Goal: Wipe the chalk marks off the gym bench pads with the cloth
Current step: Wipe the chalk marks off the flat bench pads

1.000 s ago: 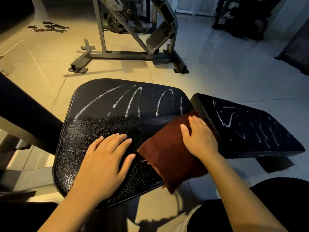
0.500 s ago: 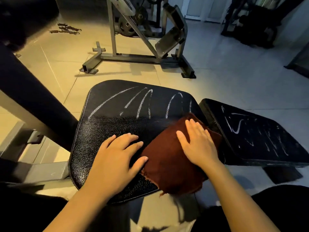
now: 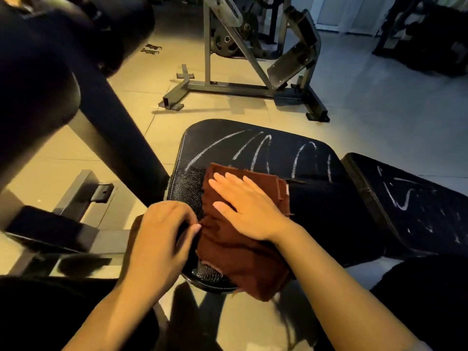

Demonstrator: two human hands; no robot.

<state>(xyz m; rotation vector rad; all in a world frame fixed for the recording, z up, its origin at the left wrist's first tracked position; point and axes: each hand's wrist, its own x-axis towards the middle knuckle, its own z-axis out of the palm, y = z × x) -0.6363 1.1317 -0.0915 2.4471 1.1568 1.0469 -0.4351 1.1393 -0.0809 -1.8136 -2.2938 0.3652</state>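
Pressing cloth [image 3: 243, 239] flat, right hand [image 3: 249, 209], chalked pad [image 3: 316, 198]

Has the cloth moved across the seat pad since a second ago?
Yes. The cloth slid left from the seat pad's right edge, beside the second pad, to its left half.

chalk-marked pad [image 3: 316, 198] under cloth [image 3: 235, 244]
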